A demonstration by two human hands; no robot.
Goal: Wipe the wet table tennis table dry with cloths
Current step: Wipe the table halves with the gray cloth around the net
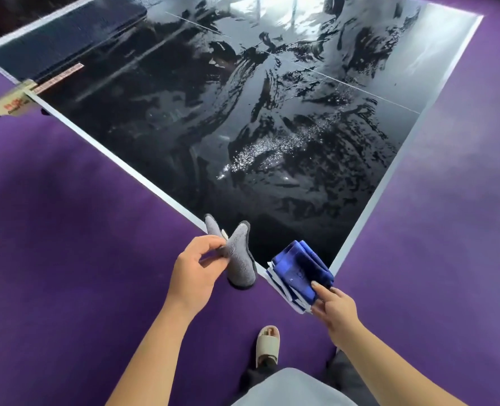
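L hand (197, 265) pinches bunched grey cloth (238, 256) at near corner of bench (166, 118). R hand (335, 307) pinches folded blue cloth (298, 271) beside it, overhanging edge. Water (272, 150) all over top. Risks: bunched cloth smears, not dries; light pinch, cloth may drop to floor (67, 259).

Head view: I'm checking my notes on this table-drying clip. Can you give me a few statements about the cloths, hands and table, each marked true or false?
1. The left hand pinches the grey cloth. True.
2. The blue cloth lies spread flat in the middle of the table. False: it is folded and held by the right hand at the table's near corner.
3. The table's dark surface shows water streaks and droplets. True.
4. The net stands at the right of the picture. False: it is at the upper left.
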